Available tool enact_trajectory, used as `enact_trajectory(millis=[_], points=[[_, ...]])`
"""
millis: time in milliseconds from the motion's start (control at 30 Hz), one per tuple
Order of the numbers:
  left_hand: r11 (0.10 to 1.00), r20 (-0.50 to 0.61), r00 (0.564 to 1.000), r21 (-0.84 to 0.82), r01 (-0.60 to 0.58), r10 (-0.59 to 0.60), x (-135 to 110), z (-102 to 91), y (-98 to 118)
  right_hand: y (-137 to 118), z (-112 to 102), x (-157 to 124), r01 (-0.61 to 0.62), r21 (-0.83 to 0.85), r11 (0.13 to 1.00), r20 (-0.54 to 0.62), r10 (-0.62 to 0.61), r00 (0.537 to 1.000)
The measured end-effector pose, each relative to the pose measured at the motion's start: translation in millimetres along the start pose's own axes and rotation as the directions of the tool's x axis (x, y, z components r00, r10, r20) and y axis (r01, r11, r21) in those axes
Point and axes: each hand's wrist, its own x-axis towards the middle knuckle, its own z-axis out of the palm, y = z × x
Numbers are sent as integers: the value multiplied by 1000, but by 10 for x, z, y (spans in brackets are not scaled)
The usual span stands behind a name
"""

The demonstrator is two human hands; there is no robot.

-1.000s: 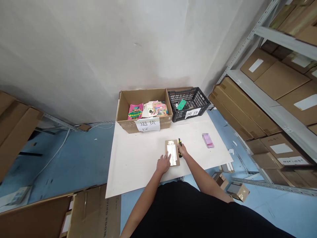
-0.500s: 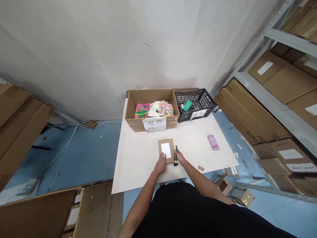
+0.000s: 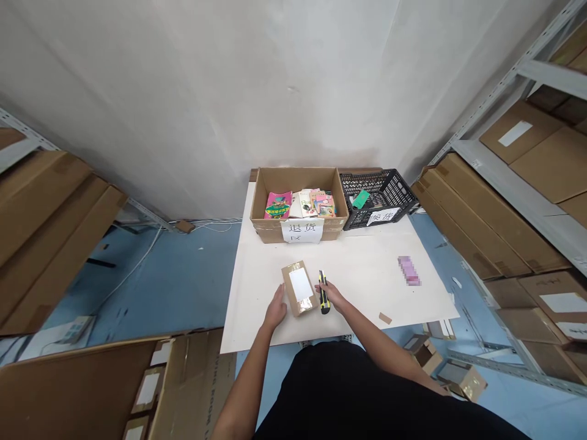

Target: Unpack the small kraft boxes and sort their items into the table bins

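Observation:
A small cardboard box (image 3: pixel 288 276) with a white label and shiny tape lies tilted on the white table (image 3: pixel 250 293). My left hand (image 3: pixel 276 308) rests at the box's left side, fingers stretched along it and holding nothing; whether they touch the box is hard to make out. To the right of the box, my right hand (image 3: pixel 335 296) grips a black and yellow utility knife (image 3: pixel 324 299), its tip pointing away from me.
At the back of the table stand an open carton (image 3: pixel 261 231) of booklets and a black plastic crate (image 3: pixel 355 221), both with handwritten signs. A cardboard scrap (image 3: pixel 385 318) and a blurred pink item (image 3: pixel 409 271) lie on the right. Shelves of cartons (image 3: pixel 545 299) line the right side.
The box has turned, and its taped end now shows. My left hand has moved from the box's top to its left side. The knife stays in my right hand.

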Motion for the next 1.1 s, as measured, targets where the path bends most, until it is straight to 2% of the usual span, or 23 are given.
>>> enact_trajectory(millis=[67,133,167,233,333,400,500,600,733,800,900,1000,1100], points=[[999,-5,1000,36,-23,23,101,-214,45,7,72,-10,-7,-39,999,24,8,1000],[991,48,995,97,-92,88,248,-355,165,-5,83,-12,10,-103,995,-5,-11,1000],[983,91,989,133,-128,116,327,-395,233,-15,71,-15,22,-139,990,-33,-27,999],[969,184,978,206,-134,96,468,-419,355,-40,20,-34,35,-187,982,-86,-52,995],[963,252,967,252,-97,32,597,-341,481,-84,-103,-92,32,-178,983,-133,-57,990],[968,243,969,225,-107,51,638,-231,562,-122,-198,-135,31,-194,980,-149,-61,987],[973,240,965,175,-149,105,693,-20,769,-213,-318,-184,43,-332,942,-216,-120,969],[972,291,953,186,-147,88,781,175,1073,-378,-356,-192,45,-546,837,-231,-202,952],[966,352,935,254,-54,-40,892,299,1370,-699,-250,-80,56,-807,588,-132,-272,953],[961,360,930,274,-31,-72,911,305,1406,-852,-147,25,57,-875,481,-97,-288,953],[959,347,935,282,-30,-73,893,293,1377,-986,31,179,34,-929,369,-55,-228,972],[957,322,944,290,-28,-70,861,290,1356,-978,176,253,-19,-960,280,-70,-172,983],[954,299,951,298,-17,-77,848,300,1373,-902,236,243,-57,-973,224,-98,-177,979]])
